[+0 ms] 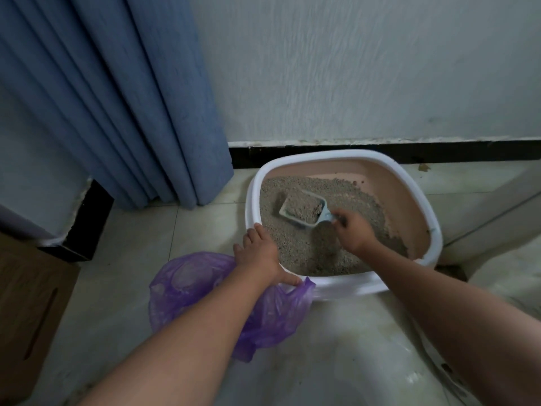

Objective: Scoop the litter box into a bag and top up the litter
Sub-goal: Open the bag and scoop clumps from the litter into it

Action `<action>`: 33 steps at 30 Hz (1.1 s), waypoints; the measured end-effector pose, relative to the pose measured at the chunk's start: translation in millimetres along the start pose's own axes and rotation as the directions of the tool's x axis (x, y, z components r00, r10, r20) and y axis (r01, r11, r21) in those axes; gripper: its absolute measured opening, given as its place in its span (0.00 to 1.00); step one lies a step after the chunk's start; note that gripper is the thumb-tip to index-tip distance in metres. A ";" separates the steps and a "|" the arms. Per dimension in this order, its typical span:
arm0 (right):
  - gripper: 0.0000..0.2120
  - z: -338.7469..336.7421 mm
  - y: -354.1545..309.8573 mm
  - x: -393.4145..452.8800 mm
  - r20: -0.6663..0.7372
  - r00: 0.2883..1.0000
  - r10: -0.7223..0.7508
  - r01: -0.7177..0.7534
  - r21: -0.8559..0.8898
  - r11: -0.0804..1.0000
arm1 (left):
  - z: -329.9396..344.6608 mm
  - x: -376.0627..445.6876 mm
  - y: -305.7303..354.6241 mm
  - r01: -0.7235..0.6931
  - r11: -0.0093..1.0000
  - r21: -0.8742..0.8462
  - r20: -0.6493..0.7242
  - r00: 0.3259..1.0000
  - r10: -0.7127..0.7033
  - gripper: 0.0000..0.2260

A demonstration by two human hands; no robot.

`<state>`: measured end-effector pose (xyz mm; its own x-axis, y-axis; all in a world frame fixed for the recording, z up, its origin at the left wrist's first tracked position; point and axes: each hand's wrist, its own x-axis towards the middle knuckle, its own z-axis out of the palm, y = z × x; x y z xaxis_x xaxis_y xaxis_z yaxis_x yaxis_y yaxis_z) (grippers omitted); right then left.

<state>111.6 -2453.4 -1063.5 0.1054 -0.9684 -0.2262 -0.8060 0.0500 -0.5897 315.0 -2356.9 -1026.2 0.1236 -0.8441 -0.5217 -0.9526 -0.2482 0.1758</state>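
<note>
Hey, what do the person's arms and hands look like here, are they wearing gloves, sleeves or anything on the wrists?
Both arms are bare from the frame edge down. The left hand and right hand have no gloves, and no sleeves, watch, bracelet or rings show. The fingers are bare too.

Purple bag (205,288), blue curtain (117,98), pink litter box (407,206) (white rim), grey litter (307,253).

The litter box (345,288) stood on the floor (131,230) against the wall (351,68), a curtain (117,98) to its left. The scoop (303,210) lay in the litter (307,253). The bag (199,282) sat before the box's left corner, touching it.
</note>
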 end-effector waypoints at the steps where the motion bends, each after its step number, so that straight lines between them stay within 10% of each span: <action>1: 0.17 -3.5 1.6 -4.4 0.000 1.000 0.001 -0.001 -0.015 1.000 | -1.2 -0.1 0.9 0.006 1.000 0.010 -0.002 1.000 -0.006 0.70; 33: 0.15 -67.7 -44.5 -108.0 -0.037 0.998 0.051 -0.051 0.011 0.999 | -48.0 -45.0 -50.8 -0.244 0.968 0.063 -0.268 0.930 0.252 0.23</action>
<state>96.7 -2367.6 -960.3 0.0422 -0.9729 -0.2273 -0.8042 0.1019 -0.5856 371.1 -2329.1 -971.6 -0.0501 -0.9749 -0.2168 -0.9697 -0.0045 0.2442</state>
